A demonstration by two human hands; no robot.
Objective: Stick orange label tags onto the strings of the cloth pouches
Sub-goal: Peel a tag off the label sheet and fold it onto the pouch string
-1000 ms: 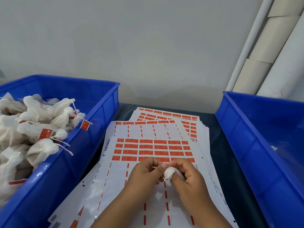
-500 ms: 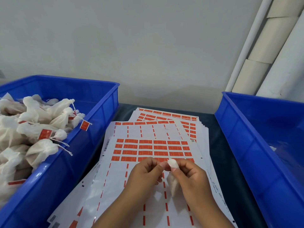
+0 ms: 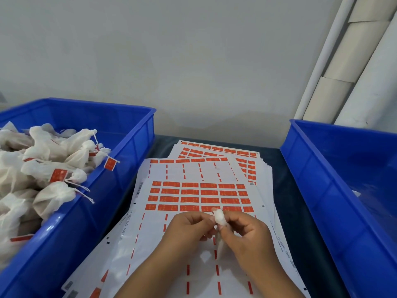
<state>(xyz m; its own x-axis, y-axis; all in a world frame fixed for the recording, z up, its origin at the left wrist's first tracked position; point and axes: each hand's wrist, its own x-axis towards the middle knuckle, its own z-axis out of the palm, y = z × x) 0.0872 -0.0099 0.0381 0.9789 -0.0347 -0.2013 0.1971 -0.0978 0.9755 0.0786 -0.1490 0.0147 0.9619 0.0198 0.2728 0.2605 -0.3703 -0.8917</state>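
Both my hands meet over the sticker sheets and hold one small white cloth pouch. My right hand grips its gathered top and the body hangs below, mostly hidden. My left hand pinches at the pouch's neck; its string is too small to make out. Under my hands lies a white sheet of orange label tags, its lower rows peeled bare. Tagged pouches fill the left blue bin.
More label sheets are stacked behind the top sheet on the dark table. A second blue bin stands on the right, with a scrap of white inside. Cardboard tubes lean on the wall at back right.
The pouch was bunched between both hands; my right hand has lifted its top slightly and the body now dangles below. My hands stay in the same spot over the sheet.
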